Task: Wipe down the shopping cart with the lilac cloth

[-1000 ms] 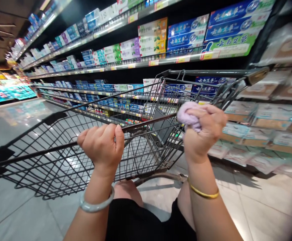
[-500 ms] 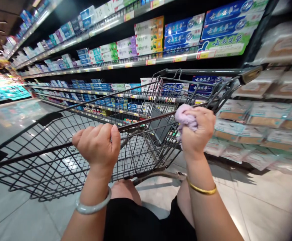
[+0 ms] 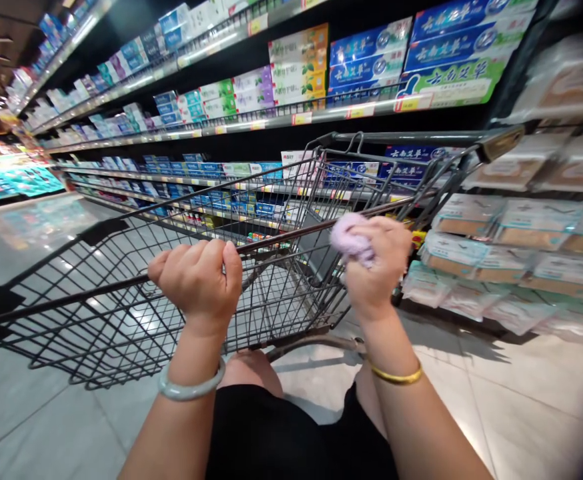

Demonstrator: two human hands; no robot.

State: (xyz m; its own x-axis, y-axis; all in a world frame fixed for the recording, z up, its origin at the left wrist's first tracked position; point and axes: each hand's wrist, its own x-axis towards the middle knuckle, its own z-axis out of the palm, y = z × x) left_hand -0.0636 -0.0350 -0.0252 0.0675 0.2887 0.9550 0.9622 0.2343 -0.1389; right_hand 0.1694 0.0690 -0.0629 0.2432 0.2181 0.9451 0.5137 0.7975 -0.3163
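- Person's left hand: closed around the dark rail of a black metal-wire shopping cart.
- Right hand: clenching bunched lilac cloth at that rail.
- Glossy grey tiled floor beneath; long metal-edged shelves beyond.

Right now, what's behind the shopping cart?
Behind the shopping cart are shelves of boxes, many blue, with glossy floor toward the picture's left. Your left hand, right hand and the lilac cloth cover patches; what lies behind those can't be seen.
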